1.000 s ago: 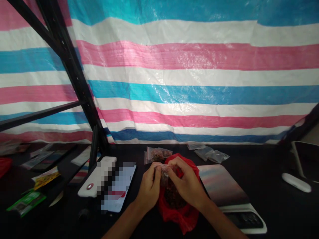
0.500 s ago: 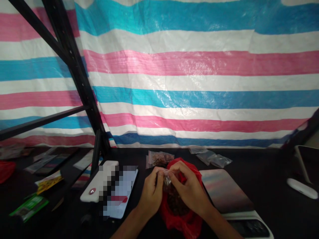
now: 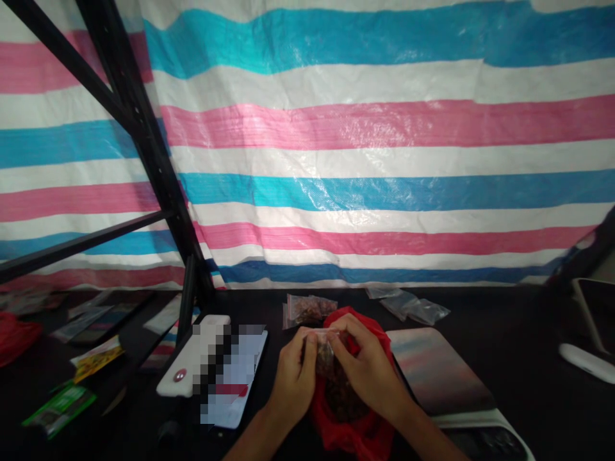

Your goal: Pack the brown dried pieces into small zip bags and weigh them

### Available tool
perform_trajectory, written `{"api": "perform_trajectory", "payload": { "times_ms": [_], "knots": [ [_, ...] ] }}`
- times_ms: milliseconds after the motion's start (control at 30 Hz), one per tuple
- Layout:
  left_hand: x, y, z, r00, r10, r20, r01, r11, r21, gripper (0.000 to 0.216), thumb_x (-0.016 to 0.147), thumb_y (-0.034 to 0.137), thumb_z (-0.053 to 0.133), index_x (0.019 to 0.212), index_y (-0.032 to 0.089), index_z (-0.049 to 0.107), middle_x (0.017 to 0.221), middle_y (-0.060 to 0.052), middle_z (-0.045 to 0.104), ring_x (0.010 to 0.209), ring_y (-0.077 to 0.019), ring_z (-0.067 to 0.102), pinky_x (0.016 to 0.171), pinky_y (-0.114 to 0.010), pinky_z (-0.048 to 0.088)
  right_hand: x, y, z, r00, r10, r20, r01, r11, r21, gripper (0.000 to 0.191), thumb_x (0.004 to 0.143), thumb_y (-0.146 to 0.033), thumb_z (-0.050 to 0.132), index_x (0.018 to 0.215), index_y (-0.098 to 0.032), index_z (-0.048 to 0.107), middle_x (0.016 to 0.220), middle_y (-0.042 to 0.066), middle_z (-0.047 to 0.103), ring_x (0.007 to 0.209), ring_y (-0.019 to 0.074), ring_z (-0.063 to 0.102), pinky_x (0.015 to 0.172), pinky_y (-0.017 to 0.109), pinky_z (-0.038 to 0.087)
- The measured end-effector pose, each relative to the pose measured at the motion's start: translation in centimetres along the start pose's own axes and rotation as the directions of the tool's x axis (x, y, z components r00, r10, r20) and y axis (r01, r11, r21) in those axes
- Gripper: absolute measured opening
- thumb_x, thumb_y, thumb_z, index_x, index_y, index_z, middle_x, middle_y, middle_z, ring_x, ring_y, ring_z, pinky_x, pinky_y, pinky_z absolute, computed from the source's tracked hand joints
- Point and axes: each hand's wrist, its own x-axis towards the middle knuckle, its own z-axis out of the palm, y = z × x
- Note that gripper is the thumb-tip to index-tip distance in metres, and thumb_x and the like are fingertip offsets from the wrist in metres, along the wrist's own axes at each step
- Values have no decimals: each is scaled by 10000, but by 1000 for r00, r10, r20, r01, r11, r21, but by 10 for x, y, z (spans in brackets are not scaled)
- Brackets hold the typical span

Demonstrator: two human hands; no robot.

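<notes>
My left hand and my right hand meet over a red plastic bag full of dark brown bits. Both pinch the top edge of a small clear zip bag that holds some of the same brown stuff. The fingertips of the two hands almost touch at the bag's mouth. A filled small zip bag lies just behind them on the black table.
A flat digital scale sits right of my hands. Empty clear bags lie behind it. A white device and paper lie to the left beside a black rack post. A striped tarp hangs behind. A white object lies far right.
My hands have stayed on the small zip bag, the fingers shifting slightly along its top edge. The view has drifted a little, so everything sits slightly lower in the picture.
</notes>
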Motion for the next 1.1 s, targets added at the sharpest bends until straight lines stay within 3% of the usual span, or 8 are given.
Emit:
{"api": "perform_trajectory", "payload": {
  "times_ms": [533, 900, 1100],
  "knots": [
    [-1, 2, -2, 999, 10, 45, -9, 1000, -23, 384, 1056, 394, 374, 1108, 175, 685, 1068, -88, 725, 983, -200, 668, 881, -280, 505, 1, -3, -2, 997, 75, 10, -75, 994, 74, 207, 937, -374, 601, 808, -215, 634, 787, 1, 594, 704, 165, 536, 679, 276, 450],
    [-1, 3, -1, 999, 35, 32, -34, 999, -38, 354, 1043, 375, 416, 1078, 191, 717, 1050, -82, 743, 948, -209, 686, 844, -280, 527, 0, -7, -4, 999, 42, -6, -41, 997, 67, 252, 950, -383, 569, 752, -228, 554, 761, -8, 550, 720, 168, 532, 687, 273, 457],
    [-2, 3, 1, 999, 37, 22, -36, 999, -32, 353, 1044, 372, 415, 1059, 186, 715, 1017, -82, 743, 915, -204, 688, 817, -279, 530, 0, -5, -4, 997, 41, 61, -46, 995, 94, 173, 955, -353, 569, 858, -217, 616, 857, 11, 614, 822, 181, 590, 773, 287, 471]
  ]
}}
